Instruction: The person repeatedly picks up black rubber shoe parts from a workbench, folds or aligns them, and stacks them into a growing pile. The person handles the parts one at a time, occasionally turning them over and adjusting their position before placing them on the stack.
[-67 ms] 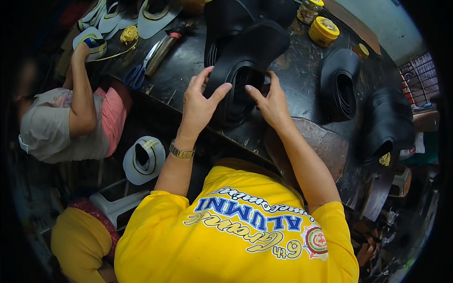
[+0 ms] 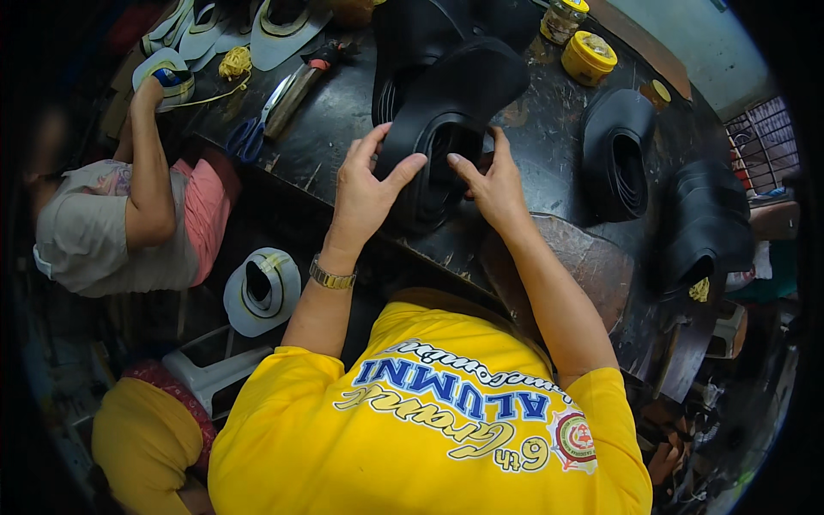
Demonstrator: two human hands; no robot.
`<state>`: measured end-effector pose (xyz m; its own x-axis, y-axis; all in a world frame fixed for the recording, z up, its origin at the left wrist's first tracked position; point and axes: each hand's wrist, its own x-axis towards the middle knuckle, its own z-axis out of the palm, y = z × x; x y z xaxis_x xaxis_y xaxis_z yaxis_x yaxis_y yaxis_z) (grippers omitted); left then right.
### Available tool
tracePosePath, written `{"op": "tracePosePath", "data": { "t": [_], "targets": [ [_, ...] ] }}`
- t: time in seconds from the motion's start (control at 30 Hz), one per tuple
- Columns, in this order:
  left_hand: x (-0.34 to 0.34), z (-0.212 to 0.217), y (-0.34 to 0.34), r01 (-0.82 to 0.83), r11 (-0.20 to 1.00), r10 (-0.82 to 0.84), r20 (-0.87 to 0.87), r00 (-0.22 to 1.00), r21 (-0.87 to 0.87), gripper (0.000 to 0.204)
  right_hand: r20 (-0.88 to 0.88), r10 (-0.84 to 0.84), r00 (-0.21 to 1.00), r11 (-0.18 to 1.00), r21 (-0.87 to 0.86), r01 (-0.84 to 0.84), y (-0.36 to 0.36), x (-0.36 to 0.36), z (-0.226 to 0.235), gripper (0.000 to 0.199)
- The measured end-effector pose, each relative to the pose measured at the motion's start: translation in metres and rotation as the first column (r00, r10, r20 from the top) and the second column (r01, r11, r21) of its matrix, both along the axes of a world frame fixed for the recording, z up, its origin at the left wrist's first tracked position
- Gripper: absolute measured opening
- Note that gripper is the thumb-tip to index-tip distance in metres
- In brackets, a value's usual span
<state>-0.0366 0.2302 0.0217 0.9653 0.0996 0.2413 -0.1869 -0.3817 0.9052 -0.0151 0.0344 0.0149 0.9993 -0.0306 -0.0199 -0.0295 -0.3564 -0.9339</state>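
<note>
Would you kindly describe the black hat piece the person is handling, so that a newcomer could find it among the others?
Start at the dark, scuffed worktable. Near its front edge lies a stack of black hat brims, with the left hand and right hand on either side of its oval opening. Unlike the other black hat pieces to the right, which nobody touches, this stack lies between the person's hands.

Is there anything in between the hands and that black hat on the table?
No, nothing visible is in the way. The left hand and the right hand are already on the black hat, one on each side of it. The scissors lie off to the left, apart.
</note>
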Motion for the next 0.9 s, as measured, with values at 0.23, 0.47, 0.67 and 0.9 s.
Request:
{"op": "tracePosePath", "data": {
  "t": [0.23, 0.47, 0.67, 0.9],
  "targets": [
    [-0.033, 0.037, -0.043, 0.310, 0.730, -0.359, 0.044, 0.932, -0.610, 0.060, -0.096, -0.026, 0.995, 0.872, 0.484, 0.069, -0.025, -0.035, 0.007, 0.062],
    [-0.056, 0.025, -0.090, 0.100, 0.116, -0.817, -0.038, 0.576, -0.988, 0.080, 0.003, -0.210, 0.978, 0.827, 0.534, 0.176, -0.103, -0.114, 0.035, 0.088],
    [-0.042, 0.011, -0.122, 0.499, 0.415, -0.866, -0.162, 0.473, -0.761, 0.077, 0.232, -0.358, 0.904, 0.926, -0.038, 0.377, -0.119, -0.163, 0.033, 0.111],
    [-0.043, 0.017, -0.135, 0.551, 0.503, -0.838, -0.219, 0.500, -0.666, 0.070, 0.554, -0.308, 0.774, 0.872, -0.162, 0.463, -0.132, -0.170, 0.047, 0.116]
  ]
}}
